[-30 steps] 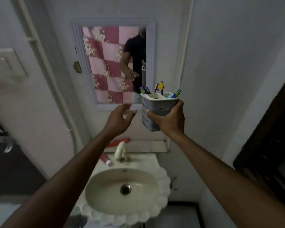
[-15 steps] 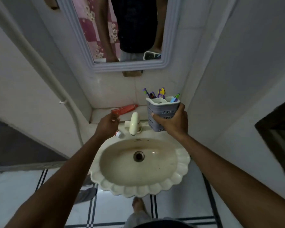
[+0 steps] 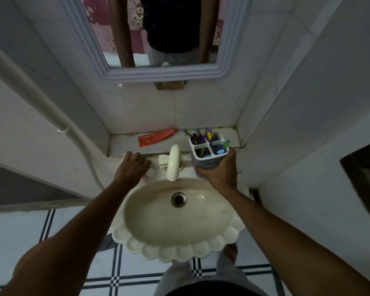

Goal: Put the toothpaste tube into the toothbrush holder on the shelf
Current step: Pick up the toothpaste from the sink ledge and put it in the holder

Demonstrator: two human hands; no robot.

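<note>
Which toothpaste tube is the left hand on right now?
The small one on the sink ledge, under the left hand. The orange tube lies untouched on the shelf behind.

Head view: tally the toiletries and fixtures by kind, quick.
Toothpaste tubes: 2 (orange toothpaste tube on shelf; second toothpaste tube mostly hidden under left hand)
Toothbrush holder: 1 (in right hand)
Tap: 1
Sink: 1
Mirror: 1
Total: 6
Toothbrushes: too bunched to count
</note>
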